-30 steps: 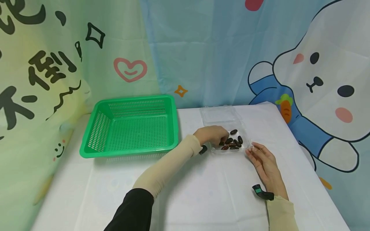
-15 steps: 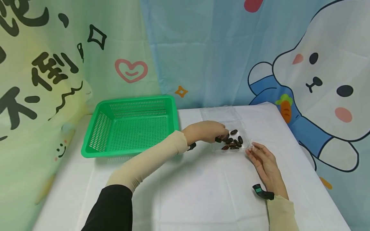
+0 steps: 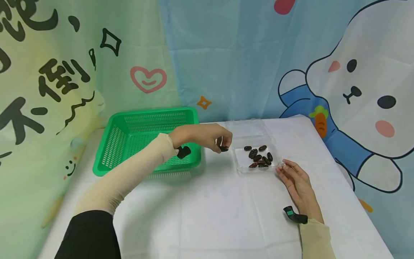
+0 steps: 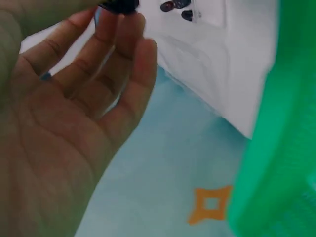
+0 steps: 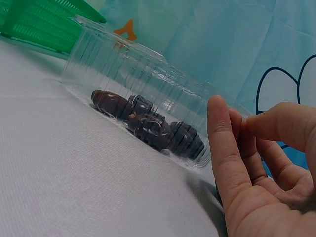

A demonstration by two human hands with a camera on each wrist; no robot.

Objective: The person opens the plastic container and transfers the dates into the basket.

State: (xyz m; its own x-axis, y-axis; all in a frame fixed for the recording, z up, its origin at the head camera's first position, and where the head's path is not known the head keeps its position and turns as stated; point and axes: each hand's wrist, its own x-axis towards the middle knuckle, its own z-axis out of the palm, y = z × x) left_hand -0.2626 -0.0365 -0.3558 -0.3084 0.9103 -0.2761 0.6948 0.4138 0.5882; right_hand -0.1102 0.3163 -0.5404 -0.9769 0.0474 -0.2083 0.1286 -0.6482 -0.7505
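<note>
My left hand (image 3: 207, 136) is over the table between the green basket and the clear box, its forearm crossing the basket's front right part. Thumb and fingers pinch a dark brown date (image 3: 224, 148), which also shows at the top of the left wrist view as a dark shape (image 4: 121, 5). Several more dates (image 3: 257, 157) lie in the clear plastic box (image 3: 242, 168), whose lid (image 3: 245, 126) is folded back behind it. At the box's front right corner, my right hand (image 3: 299, 185) pinches the edge between thumb and fingers; the right wrist view shows wrinkled dates (image 5: 111, 103) through the wall.
The green perforated basket (image 3: 152, 112) stands at the back left, with no date visible in the part I see. White cloth (image 3: 220, 216) covers the table. A printed curtain (image 3: 226, 61) hangs right behind the table's back edge.
From inside the box, my left hand has come out leftward with a date and now reaches the basket's right side. The right hand and the box have stayed in place.
</note>
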